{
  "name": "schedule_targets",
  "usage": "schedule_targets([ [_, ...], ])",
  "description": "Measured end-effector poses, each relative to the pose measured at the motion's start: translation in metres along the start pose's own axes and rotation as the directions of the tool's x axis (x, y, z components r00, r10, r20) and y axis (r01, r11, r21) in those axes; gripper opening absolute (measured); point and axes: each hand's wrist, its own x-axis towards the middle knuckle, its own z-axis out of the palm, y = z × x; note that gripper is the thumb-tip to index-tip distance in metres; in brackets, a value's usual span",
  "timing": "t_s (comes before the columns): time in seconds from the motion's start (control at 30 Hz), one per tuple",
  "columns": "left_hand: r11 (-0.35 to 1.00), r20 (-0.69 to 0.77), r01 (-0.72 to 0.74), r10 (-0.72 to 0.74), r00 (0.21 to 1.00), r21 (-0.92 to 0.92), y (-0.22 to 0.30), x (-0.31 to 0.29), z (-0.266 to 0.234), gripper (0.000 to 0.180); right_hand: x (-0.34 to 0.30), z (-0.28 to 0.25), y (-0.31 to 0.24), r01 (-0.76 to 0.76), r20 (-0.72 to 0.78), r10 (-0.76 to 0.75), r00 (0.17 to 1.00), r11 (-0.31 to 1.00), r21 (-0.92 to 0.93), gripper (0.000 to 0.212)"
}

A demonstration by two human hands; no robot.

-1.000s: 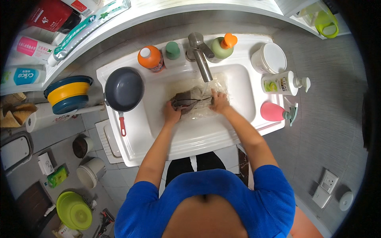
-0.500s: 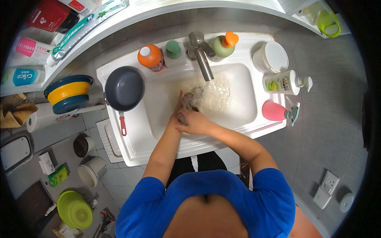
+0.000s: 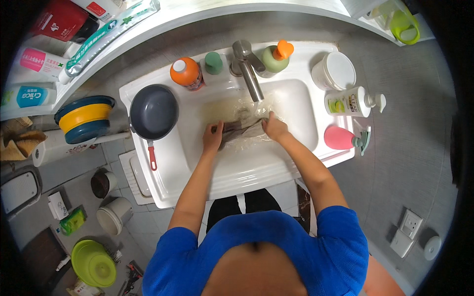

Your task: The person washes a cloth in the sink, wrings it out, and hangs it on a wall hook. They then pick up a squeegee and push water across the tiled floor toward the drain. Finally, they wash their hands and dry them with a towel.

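Drawn apart after meeting half a second earlier, the left hand (image 3: pixel 212 137) and right hand (image 3: pixel 275 129) were clamped, fingers closed, on opposite ends of a grey cloth (image 3: pixel 244 129) stretched below the faucet (image 3: pixel 252 84) in the upper-centre sink (image 3: pixel 302 106), its folds apparently opened to the water (image 3: pixel 269 103).

Lettering marks 1 red container (image 3: pixel 58 20), 1 teal tube (image 3: pixel 104 42) and 1 white pump bottle (image 3: pixel 345 102).

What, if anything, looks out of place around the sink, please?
The dark pan on the left ledge of the sink looks slightly odd, as cookware sharing the rim with a white pump bottle. No clear spill or damage shows; the grey cloth, held by the left hand and right hand, is inside the sink.
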Motion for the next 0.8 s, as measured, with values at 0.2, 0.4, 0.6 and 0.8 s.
schedule_targets([
  [0.2,0.946,0.057,-0.31,0.305,0.951,0.092,-0.074,0.03,0.046,0.039,-0.004,0.04,-0.016,0.233,0.146,-0.183,0.972,0.822,-0.52,0.058],
  [0.4,0.779,0.517,0.433,-0.165,0.84,-0.453,-0.027,0.006,0.027,0.049,0.026,0.054,0.004,0.066,-0.11,-0.088,0.99,0.979,-0.194,0.047],
  [0.6,0.329,0.659,0.595,0.13,0.741,-0.734,0.024,-0.014,0.015,0.051,-0.078,0.007,-0.081,0.621,-0.122,-0.615,0.779,0.784,0.018,0.027],
  [0.8,0.084,0.414,0.407,0.093,0.905,-0.909,-0.014,0.016,0.053,0.033,-0.064,0.011,-0.091,0.613,-0.298,-0.678,0.672,0.735,-0.29,0.02],
])
